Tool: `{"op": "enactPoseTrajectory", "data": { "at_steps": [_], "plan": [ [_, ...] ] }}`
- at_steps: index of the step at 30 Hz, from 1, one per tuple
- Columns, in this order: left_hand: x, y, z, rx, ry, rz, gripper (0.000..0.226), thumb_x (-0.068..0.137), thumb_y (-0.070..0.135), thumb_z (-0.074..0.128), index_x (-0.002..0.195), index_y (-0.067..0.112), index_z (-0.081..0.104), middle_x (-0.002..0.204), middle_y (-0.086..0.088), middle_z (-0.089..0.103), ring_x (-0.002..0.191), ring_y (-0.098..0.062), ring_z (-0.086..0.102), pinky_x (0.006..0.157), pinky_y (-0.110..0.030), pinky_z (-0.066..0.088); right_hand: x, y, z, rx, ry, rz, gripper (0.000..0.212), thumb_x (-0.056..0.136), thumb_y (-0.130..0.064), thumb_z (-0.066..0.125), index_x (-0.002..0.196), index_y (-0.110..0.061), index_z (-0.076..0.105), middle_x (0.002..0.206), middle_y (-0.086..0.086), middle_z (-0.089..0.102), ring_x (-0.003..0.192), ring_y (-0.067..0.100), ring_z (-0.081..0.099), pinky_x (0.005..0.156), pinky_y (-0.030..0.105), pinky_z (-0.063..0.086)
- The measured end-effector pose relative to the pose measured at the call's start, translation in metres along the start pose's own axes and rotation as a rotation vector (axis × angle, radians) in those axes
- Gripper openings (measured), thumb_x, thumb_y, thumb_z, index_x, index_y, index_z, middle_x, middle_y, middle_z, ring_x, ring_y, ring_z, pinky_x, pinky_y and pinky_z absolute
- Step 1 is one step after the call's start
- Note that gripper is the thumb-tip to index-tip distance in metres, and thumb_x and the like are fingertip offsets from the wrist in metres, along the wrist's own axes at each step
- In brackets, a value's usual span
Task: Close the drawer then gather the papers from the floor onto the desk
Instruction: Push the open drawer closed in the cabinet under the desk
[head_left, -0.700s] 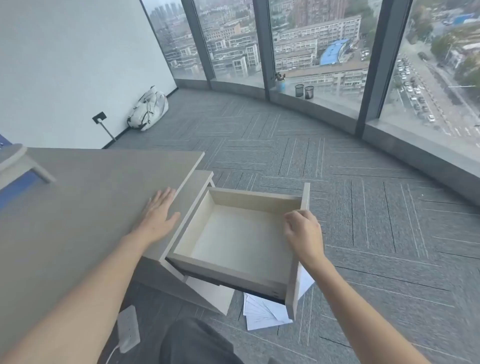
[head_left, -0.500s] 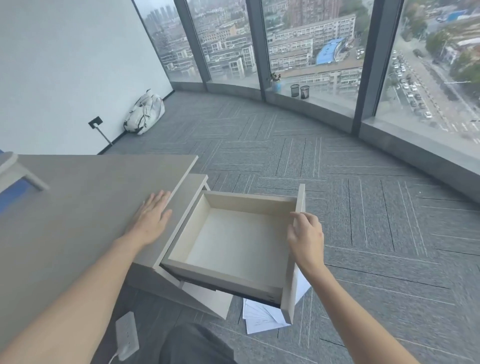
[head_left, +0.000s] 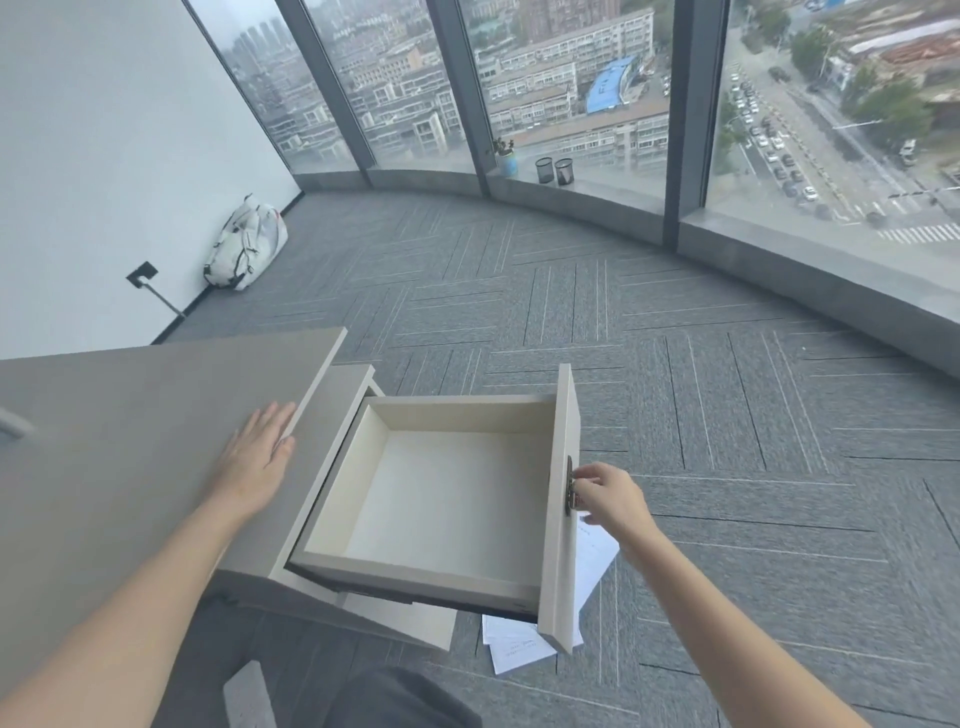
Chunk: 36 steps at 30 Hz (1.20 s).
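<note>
Two hands are in play, and we start with the grip of the right hand (head_left: 608, 496): its fingertips are pinched on the small metal handle (head_left: 572, 488) mounted on the outer face of the drawer front. The left hand (head_left: 257, 457) lies flat, fingers spread and holding nothing, palm down on the desk (head_left: 130, 431) close to its edge.

Between our hands the drawer (head_left: 447, 499) stands pulled well out from the pedestal under the desk, its pale interior bare. Its front panel (head_left: 563, 499) runs up the right side of the box, seen edge-on.

Beneath the drawer and to its right, the papers (head_left: 514, 647) lie on the grey carpeted floor (head_left: 727, 415), white sheets partly hidden by the drawer, one sheet showing just under our right wrist.

Farther out, a white bag (head_left: 247, 247) leans against the wall at the left, and two dark mesh cups (head_left: 553, 170) with a small potted plant (head_left: 505, 156) sit on the window ledge.
</note>
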<state>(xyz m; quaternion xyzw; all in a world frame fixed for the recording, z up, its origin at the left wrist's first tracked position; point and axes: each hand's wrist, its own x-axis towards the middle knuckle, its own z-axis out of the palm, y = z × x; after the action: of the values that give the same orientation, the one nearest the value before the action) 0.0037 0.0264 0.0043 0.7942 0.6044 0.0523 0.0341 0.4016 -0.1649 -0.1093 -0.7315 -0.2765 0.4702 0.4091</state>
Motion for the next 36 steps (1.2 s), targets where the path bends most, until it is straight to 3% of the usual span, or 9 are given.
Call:
{"op": "enactPoseTrajectory", "data": {
  "at_steps": [3, 6, 10, 17, 28, 33, 36],
  "plan": [
    [0.000, 0.000, -0.001, 0.001, 0.012, 0.000, 0.050, 0.106, 0.021, 0.036, 0.156, 0.022, 0.029, 0.166, -0.008, 0.022, 0.155, -0.026, 0.015, 0.124, -0.044, 0.007, -0.004, 0.002, -0.011, -0.008, -0.181, 0.085, 0.026, 0.090, -0.024, 0.052, 0.079, -0.006, 0.068, 0.070, 0.008, 0.068, 0.059, 0.022, 0.064, 0.055, 0.029, 0.055],
    [0.000, 0.001, 0.000, 0.006, 0.016, -0.003, 0.051, 0.106, 0.021, 0.037, 0.156, 0.022, 0.029, 0.166, -0.008, 0.022, 0.155, -0.026, 0.015, 0.124, -0.044, 0.008, -0.005, 0.004, -0.016, -0.129, -0.291, -0.012, 0.033, 0.095, -0.027, 0.047, 0.078, -0.006, 0.067, 0.069, 0.006, 0.065, 0.056, 0.019, 0.061, 0.045, 0.023, 0.046],
    [-0.001, 0.003, 0.000, 0.001, 0.021, -0.005, 0.051, 0.106, 0.021, 0.037, 0.156, 0.023, 0.030, 0.166, -0.007, 0.023, 0.155, -0.026, 0.016, 0.124, -0.043, 0.008, -0.004, 0.007, -0.017, -0.299, -0.292, -0.171, 0.029, 0.096, -0.019, 0.045, 0.076, -0.008, 0.063, 0.066, 0.003, 0.063, 0.055, 0.016, 0.055, 0.040, 0.022, 0.040],
    [0.000, 0.004, -0.002, 0.001, 0.008, 0.003, 0.051, 0.106, 0.025, 0.035, 0.156, 0.025, 0.027, 0.166, -0.006, 0.022, 0.155, -0.025, 0.015, 0.124, -0.044, 0.009, 0.001, 0.003, -0.009, -0.144, -0.406, -0.015, 0.026, 0.098, -0.013, 0.039, 0.072, -0.012, 0.044, 0.058, 0.001, 0.037, 0.044, 0.012, 0.025, 0.041, 0.020, 0.016],
    [-0.002, 0.007, -0.005, -0.027, -0.020, -0.003, 0.052, 0.106, 0.027, 0.033, 0.157, 0.027, 0.024, 0.168, -0.003, 0.017, 0.156, -0.023, 0.010, 0.125, -0.044, 0.007, 0.010, -0.024, 0.051, -0.225, -0.480, 0.048, 0.024, 0.094, -0.012, 0.034, 0.072, -0.014, 0.043, 0.057, 0.001, 0.036, 0.044, 0.013, 0.023, 0.045, 0.020, 0.012],
    [0.001, 0.006, -0.005, 0.056, -0.092, 0.012, 0.059, 0.106, 0.028, 0.030, 0.160, 0.022, 0.006, 0.169, -0.002, 0.002, 0.156, -0.023, 0.001, 0.125, -0.044, 0.002, 0.014, -0.035, 0.077, -0.239, -0.513, 0.055, 0.024, 0.093, -0.013, 0.035, 0.071, -0.015, 0.044, 0.059, 0.001, 0.038, 0.046, 0.014, 0.025, 0.047, 0.022, 0.014],
    [0.000, 0.005, -0.003, 0.047, -0.071, 0.004, 0.059, 0.107, 0.029, 0.027, 0.160, 0.016, 0.006, 0.169, -0.003, 0.003, 0.156, -0.023, 0.001, 0.126, -0.044, 0.002, 0.018, -0.042, 0.096, -0.236, -0.549, 0.062, 0.024, 0.093, -0.013, 0.035, 0.071, -0.015, 0.044, 0.059, 0.001, 0.037, 0.046, 0.014, 0.024, 0.047, 0.022, 0.013]
  ]
}}
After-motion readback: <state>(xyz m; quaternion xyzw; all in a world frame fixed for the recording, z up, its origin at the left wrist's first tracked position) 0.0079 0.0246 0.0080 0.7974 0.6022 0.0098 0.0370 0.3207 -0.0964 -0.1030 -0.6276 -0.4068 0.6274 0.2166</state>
